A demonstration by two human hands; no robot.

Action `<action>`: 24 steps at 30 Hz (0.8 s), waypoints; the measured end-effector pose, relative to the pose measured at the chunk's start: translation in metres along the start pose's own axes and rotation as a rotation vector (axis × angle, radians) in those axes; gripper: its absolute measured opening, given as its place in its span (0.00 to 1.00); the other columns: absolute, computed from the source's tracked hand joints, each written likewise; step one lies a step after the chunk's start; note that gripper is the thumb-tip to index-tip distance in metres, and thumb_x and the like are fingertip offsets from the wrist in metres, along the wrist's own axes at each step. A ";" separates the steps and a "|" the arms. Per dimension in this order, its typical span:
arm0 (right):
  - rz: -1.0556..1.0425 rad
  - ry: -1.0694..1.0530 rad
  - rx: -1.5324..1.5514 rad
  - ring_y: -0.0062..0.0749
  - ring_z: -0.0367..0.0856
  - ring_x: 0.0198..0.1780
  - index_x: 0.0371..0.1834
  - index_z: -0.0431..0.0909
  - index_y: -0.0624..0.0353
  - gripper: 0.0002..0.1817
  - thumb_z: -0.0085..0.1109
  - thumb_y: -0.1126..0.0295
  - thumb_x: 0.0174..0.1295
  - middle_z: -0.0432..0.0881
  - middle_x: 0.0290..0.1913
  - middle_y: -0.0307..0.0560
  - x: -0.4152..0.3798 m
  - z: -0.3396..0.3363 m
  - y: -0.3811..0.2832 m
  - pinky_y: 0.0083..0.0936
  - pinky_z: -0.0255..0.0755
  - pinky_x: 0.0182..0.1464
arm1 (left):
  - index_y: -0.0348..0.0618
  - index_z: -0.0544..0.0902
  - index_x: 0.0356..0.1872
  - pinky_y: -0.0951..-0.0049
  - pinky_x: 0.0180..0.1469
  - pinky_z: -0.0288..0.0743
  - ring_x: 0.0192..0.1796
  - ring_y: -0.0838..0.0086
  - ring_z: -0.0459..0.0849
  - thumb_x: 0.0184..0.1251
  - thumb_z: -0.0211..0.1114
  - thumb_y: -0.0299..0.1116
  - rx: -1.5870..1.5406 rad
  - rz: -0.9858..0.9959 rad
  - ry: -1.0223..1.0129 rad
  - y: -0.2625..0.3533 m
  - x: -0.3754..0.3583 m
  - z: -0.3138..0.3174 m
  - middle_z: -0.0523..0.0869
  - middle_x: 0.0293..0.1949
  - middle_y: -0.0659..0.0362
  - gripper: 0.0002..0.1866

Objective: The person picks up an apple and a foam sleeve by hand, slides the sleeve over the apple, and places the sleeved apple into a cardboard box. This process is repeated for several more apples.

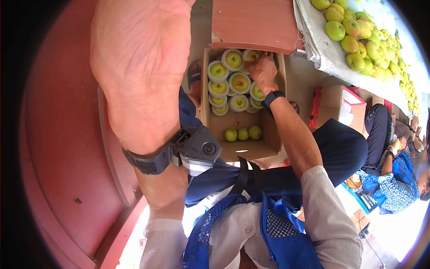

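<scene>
An open cardboard box (pixel 210 130) stands on the ground in front of my knees. Its far half holds several green apples in white foam nets (pixel 238 83), and three bare apples (pixel 242 133) lie on its floor nearer me. My right hand (pixel 264 71), with a black watch on the wrist, reaches into the far right corner. Its fingers close on a netted apple (pixel 251 55). My left hand (pixel 141 62) is raised close to the camera against a red panel (pixel 58 148). Its fingers run out of view, and a grey device (pixel 197 150) is strapped to its wrist.
A cloth-covered table (pixel 322 54) at the upper right carries many loose green apples (pixel 358 36). A red board (pixel 255 22) lies beyond the box. Another cardboard box (pixel 340 105) stands to the right. A seated person in blue patterned clothes (pixel 389 184) is at the far right.
</scene>
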State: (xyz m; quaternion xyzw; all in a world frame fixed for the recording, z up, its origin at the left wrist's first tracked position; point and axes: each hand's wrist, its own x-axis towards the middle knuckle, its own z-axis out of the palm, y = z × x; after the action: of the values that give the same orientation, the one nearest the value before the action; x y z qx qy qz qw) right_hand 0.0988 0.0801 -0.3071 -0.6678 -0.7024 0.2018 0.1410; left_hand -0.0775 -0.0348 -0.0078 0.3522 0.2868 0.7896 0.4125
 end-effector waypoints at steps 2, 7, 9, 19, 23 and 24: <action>0.017 -0.044 -0.035 0.60 0.80 0.63 0.78 0.60 0.59 0.49 0.76 0.58 0.54 0.65 0.77 0.62 0.002 -0.001 0.001 0.48 0.78 0.62 | 0.28 0.79 0.57 0.70 0.53 0.74 0.56 0.65 0.82 0.75 0.64 0.33 -0.002 -0.002 -0.007 0.001 0.000 0.000 0.83 0.53 0.50 0.18; -0.084 -0.020 -0.015 0.59 0.78 0.68 0.78 0.64 0.57 0.47 0.76 0.53 0.57 0.60 0.81 0.64 0.001 0.001 0.005 0.46 0.77 0.65 | 0.29 0.79 0.57 0.70 0.53 0.74 0.56 0.65 0.83 0.75 0.64 0.32 0.005 -0.012 -0.023 -0.001 0.001 0.000 0.83 0.53 0.50 0.18; -0.067 -0.037 -0.042 0.59 0.76 0.70 0.78 0.64 0.57 0.47 0.75 0.52 0.58 0.58 0.82 0.64 -0.003 -0.005 0.003 0.46 0.76 0.66 | 0.29 0.79 0.57 0.70 0.53 0.74 0.56 0.65 0.83 0.75 0.64 0.32 0.009 -0.025 -0.035 -0.001 0.002 -0.002 0.83 0.53 0.50 0.18; -0.013 -0.042 -0.026 0.65 0.79 0.65 0.72 0.69 0.60 0.36 0.70 0.56 0.63 0.67 0.74 0.68 -0.038 -0.042 0.006 0.48 0.76 0.64 | 0.30 0.79 0.56 0.71 0.52 0.74 0.56 0.66 0.83 0.75 0.64 0.32 0.042 -0.004 -0.065 -0.003 0.001 -0.003 0.84 0.52 0.51 0.16; -0.021 -0.106 -0.092 0.59 0.82 0.61 0.69 0.76 0.59 0.34 0.67 0.51 0.64 0.80 0.66 0.65 -0.052 -0.047 0.017 0.45 0.76 0.65 | 0.30 0.79 0.56 0.71 0.52 0.74 0.56 0.66 0.83 0.75 0.64 0.31 0.057 -0.004 -0.080 -0.007 0.006 0.000 0.84 0.51 0.52 0.16; -0.059 -0.224 -0.091 0.57 0.84 0.58 0.65 0.80 0.59 0.30 0.67 0.51 0.65 0.84 0.59 0.63 -0.061 -0.050 0.016 0.45 0.77 0.63 | 0.30 0.79 0.56 0.71 0.52 0.74 0.56 0.66 0.83 0.75 0.64 0.31 0.052 -0.016 -0.081 -0.008 0.007 -0.001 0.84 0.51 0.52 0.16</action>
State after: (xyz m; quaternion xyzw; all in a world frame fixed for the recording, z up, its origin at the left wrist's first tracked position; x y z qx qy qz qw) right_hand 0.1404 0.0244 -0.2658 -0.6260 -0.7415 0.2387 0.0371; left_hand -0.0771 -0.0249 -0.0123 0.3921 0.2932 0.7638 0.4206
